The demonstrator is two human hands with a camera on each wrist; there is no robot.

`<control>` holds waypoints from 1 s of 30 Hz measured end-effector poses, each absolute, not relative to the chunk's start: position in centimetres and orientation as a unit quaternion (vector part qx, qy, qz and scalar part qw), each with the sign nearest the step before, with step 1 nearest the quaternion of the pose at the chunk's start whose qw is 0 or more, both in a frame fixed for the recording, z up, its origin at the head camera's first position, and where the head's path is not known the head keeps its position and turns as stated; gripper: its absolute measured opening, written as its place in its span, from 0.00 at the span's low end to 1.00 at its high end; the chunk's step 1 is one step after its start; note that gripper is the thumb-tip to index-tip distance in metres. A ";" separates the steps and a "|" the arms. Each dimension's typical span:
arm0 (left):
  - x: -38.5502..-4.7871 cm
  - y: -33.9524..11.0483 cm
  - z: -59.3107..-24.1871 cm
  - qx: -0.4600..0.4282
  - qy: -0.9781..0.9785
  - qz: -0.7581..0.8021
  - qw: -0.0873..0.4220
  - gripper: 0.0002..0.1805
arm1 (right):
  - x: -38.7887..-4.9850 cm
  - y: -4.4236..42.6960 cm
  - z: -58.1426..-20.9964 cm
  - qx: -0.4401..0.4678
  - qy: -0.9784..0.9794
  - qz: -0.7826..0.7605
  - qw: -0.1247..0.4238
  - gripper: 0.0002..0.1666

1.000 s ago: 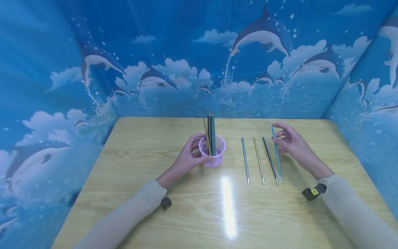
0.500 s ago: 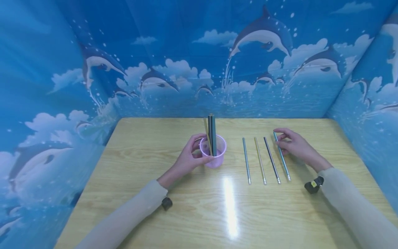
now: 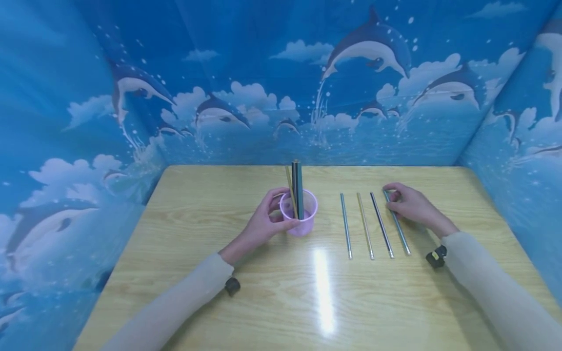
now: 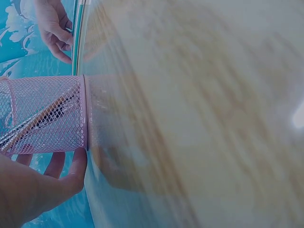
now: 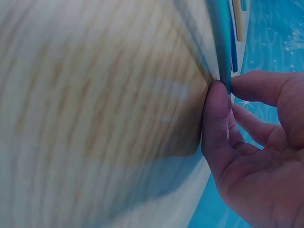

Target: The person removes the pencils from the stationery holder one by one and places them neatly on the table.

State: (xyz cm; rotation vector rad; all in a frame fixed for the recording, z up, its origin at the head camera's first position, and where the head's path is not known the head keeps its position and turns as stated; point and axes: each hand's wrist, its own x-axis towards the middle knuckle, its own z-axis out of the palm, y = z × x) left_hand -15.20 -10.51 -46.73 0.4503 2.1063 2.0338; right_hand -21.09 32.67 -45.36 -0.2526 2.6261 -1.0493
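Observation:
My left hand (image 3: 259, 222) grips a pink mesh pencil cup (image 3: 308, 227), thumb on its near side. Several pencils (image 3: 300, 187) lean upright in the cup, dark ones and a yellow one among them. At the right, my right hand (image 3: 412, 205) pinches the far end of a teal pencil (image 3: 400, 233) that lies on the table. The right wrist view shows thumb and index finger meeting at the teal pencil's tip. To its left lie a dark blue pencil (image 3: 382, 224), a yellow pencil (image 3: 365, 226) and a blue-teal pencil (image 3: 346, 226), roughly parallel, eraser ends toward me.
A wood-grain table (image 3: 210, 204) carries everything, with a bright light reflection in front of the cup. Blue dolphin-print cloth (image 3: 246, 73) hangs behind the table and along both sides.
My right hand has lowered the teal pencil, and its eraser end has shifted right, away from the dark blue one. My left hand and the cup have stayed in place.

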 end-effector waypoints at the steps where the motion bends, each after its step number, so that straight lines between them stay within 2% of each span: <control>1: -15.2 -10.5 -46.7 0.153 0.708 0.684 0.090 0.47 | -21.2 32.6 -45.4 -0.088 0.917 -0.358 0.151 0.34; 10: -15.5 -10.7 -46.7 0.151 0.716 0.676 0.088 0.47 | -21.5 32.5 -45.3 -0.097 0.930 -0.322 0.146 0.35; 20: -15.5 -10.6 -46.8 0.154 0.716 0.675 0.089 0.46 | -21.3 33.1 -45.8 -0.082 0.922 -0.353 0.135 0.43; 25: -15.4 -10.7 -46.8 0.156 0.715 0.676 0.089 0.46 | -20.9 33.2 -45.8 -0.052 0.905 -0.400 0.133 0.41; 30: -15.4 -10.7 -46.9 0.156 0.716 0.675 0.088 0.47 | -20.3 33.3 -45.6 -0.020 0.890 -0.447 0.091 0.37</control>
